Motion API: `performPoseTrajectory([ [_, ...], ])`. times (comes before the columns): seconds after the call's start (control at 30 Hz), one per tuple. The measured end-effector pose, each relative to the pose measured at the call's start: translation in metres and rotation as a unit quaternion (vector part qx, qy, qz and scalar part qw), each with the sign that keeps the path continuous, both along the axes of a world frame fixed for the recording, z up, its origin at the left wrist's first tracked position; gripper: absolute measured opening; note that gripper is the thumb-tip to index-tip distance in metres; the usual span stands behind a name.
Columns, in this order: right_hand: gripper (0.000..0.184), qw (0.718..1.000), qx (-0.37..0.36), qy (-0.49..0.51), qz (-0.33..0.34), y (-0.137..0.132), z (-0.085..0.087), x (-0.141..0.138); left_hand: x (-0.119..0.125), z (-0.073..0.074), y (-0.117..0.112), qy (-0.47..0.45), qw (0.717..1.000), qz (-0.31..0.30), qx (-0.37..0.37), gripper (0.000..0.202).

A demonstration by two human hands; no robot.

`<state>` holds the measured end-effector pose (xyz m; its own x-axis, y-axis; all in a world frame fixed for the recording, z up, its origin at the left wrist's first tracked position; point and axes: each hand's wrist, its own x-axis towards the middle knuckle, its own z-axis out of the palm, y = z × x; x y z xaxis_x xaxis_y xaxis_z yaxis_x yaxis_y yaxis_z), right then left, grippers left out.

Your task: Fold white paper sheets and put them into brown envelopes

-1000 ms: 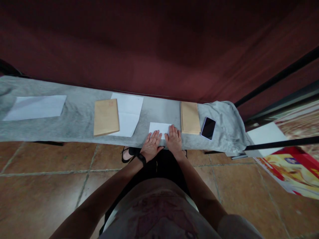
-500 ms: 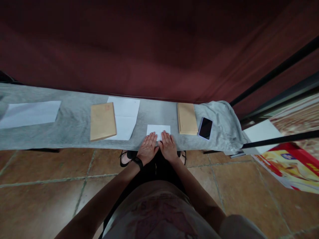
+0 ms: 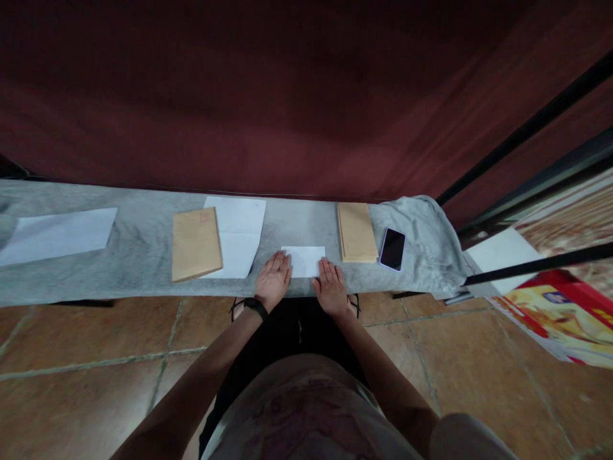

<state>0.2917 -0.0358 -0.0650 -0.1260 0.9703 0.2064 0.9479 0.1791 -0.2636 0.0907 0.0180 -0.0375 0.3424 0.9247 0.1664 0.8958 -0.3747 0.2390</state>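
A small folded white paper [image 3: 303, 260] lies on the grey-clothed table [image 3: 143, 255] in front of me. My left hand [image 3: 273, 278] rests flat at the paper's lower left corner, fingers stretched out, a black band on its wrist. My right hand [image 3: 331, 285] lies flat at the paper's lower right corner, fingers also extended. Neither hand holds anything.
A brown envelope [image 3: 195, 243] overlaps a white sheet [image 3: 238, 234] to the left. Another white sheet [image 3: 57, 233] lies far left. A stack of brown envelopes [image 3: 356, 232] and a dark phone [image 3: 393, 248] sit to the right. A dark red curtain [image 3: 287, 96] hangs behind.
My hands have slid apart along the paper's near edge, left hand to the left and right hand to the right. The paper has stayed in place.
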Motion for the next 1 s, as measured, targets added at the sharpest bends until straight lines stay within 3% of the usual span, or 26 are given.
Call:
performPoseTrajectory([
  [0.1,0.058,1.000,0.014,0.001,-0.002,0.000,-0.002,0.000,0.012,0.003,0.027,0.014,0.999,-0.035,-0.028,0.052],
  [0.23,0.059,1.000,0.025,-0.006,0.004,0.000,-0.004,0.001,0.023,0.010,0.051,0.042,0.997,-0.035,-0.059,0.050],
  [0.53,0.058,0.999,0.031,0.009,0.002,-0.001,-0.006,0.001,0.022,0.035,0.075,0.027,0.993,-0.026,-0.112,0.019],
  [0.63,0.056,0.998,0.026,0.049,-0.007,0.001,-0.003,0.004,0.023,0.052,0.069,-0.007,0.997,-0.015,-0.070,0.018],
  [0.77,0.060,0.986,0.044,0.148,-0.068,0.006,0.003,0.010,0.022,0.070,0.050,-0.043,0.997,-0.021,0.056,0.025],
  [0.87,0.061,0.976,0.068,0.184,-0.093,0.009,0.009,0.011,0.017,0.060,0.033,-0.026,0.993,-0.081,0.084,0.032],
  [1.0,0.059,0.983,0.073,0.162,-0.054,0.009,0.012,0.007,0.009,0.019,0.015,0.003,0.994,-0.106,0.037,0.039],
])
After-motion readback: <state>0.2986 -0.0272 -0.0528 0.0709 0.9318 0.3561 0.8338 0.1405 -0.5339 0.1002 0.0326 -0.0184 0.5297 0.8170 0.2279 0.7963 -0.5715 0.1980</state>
